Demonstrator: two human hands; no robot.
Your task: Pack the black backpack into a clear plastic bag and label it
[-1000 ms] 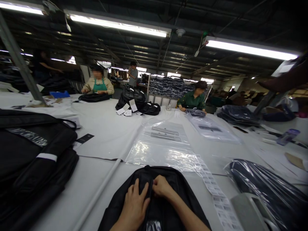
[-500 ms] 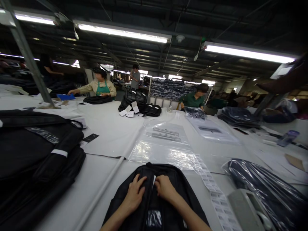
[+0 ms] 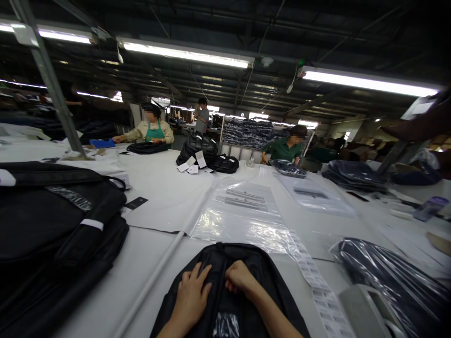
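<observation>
"Table [image 3: 165,188] first. What are you noting?"

"White top, running far back. Clear plastic bag [image 3: 239,225] is lying flat just beyond the black backpack [image 3: 219,286], which is resting right in front of the wearer. Label strip [image 3: 322,295] is trailing down on its right, near a grey device [image 3: 362,307] and a wrapped dark bundle [image 3: 391,281]. Larger black bag [image 3: 38,216] is filling the left side."

"Room?"

"Tube lights [image 3: 186,55] are glowing under a dark roof. Person in a green apron [image 3: 153,133] is reaching toward a blue item [image 3: 102,143]; person in a green shirt [image 3: 284,149] is leaning over a plastic-wrapped item [image 3: 289,169]."

"Hands?"

"Left hand [image 3: 192,293] is lying spread on the backpack, fingers released. Right hand [image 3: 241,277] is curling its fingers over the backpack's middle; I cannot tell whether they are grasping anything."

"Against half a second ago?"

"White slip by the right fingers is no longer showing. Plastic-wrapped item is now lying flatter. Backpack is staying under both hands."
</observation>
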